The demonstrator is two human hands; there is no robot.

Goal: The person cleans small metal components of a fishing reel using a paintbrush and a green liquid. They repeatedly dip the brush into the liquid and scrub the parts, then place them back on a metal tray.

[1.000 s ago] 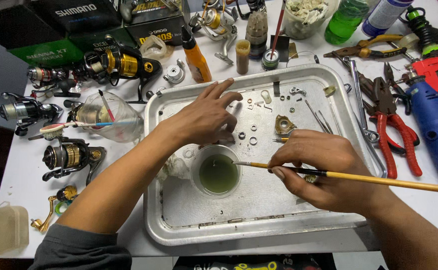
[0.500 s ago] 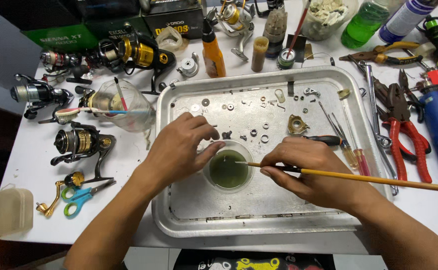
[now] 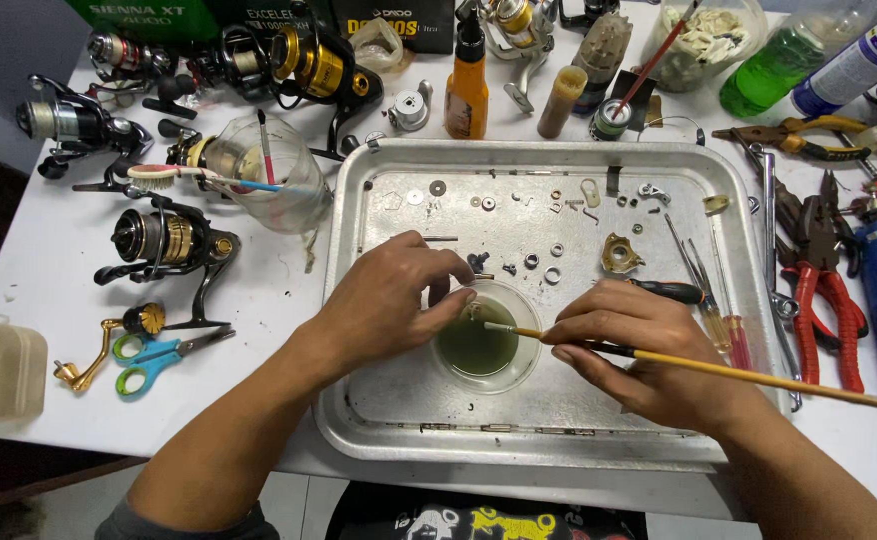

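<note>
Two hands work over a small cup of green liquid on a metal tray.

At frame centre, the left hand (image 3: pixel 391 298) pinches a tiny part (image 3: pixel 471 309) at the rim of the cup (image 3: pixel 486 347); the right hand (image 3: pixel 649 350), fingers closed, grips a yellow-handled brush (image 3: pixel 719 368) whose tip meets that part. The tray (image 3: pixel 379 400) also holds washers and screws; pliers (image 3: pixel 827 290) lie at right.
</note>
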